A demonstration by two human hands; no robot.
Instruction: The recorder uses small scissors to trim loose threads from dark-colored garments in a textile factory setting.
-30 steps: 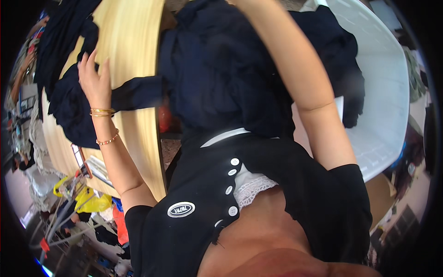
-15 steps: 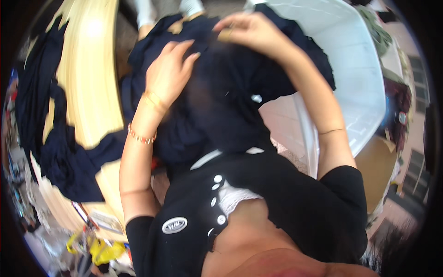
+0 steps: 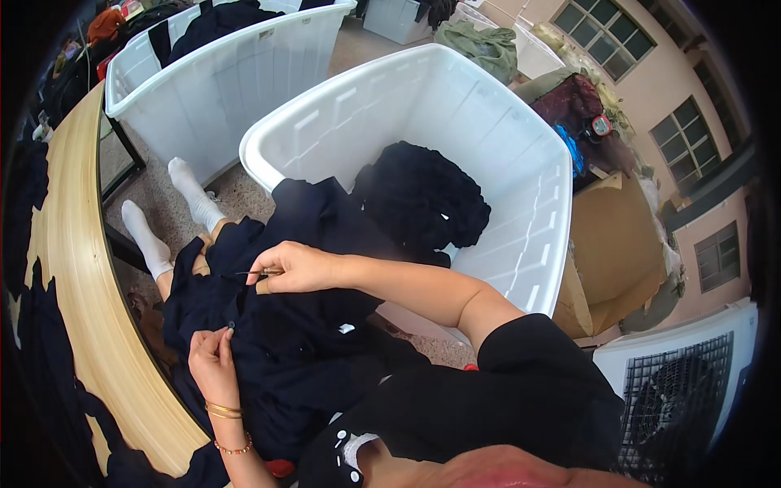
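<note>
A dark navy garment (image 3: 277, 374) with small buttons lies across my lap and legs. My left hand (image 3: 213, 358) pinches its edge between thumb and fingers, right beside a dark button (image 3: 231, 324). Just above and to the right, my right hand (image 3: 299, 267) is closed around a small thin-bladed tool (image 3: 271, 272) that looks like thread snips. Its dark tip points left over the cloth. A tan band wraps one right finger. Part of the tool is hidden in the fingers.
An open white bin (image 3: 521, 220) stands ahead, with dark clothing (image 3: 423, 191) inside. Farther left is another white bin (image 3: 220, 89). A wooden table (image 3: 73, 244) curves along my left, carrying dark cloth. At right are a cardboard box (image 3: 618, 252) and a white fan unit (image 3: 683, 382).
The view has swung, showing more of the bins and right side. My left hand, earlier with loose fingers over the cloth, now pinches the garment near a button. The tool's tip shows now.
</note>
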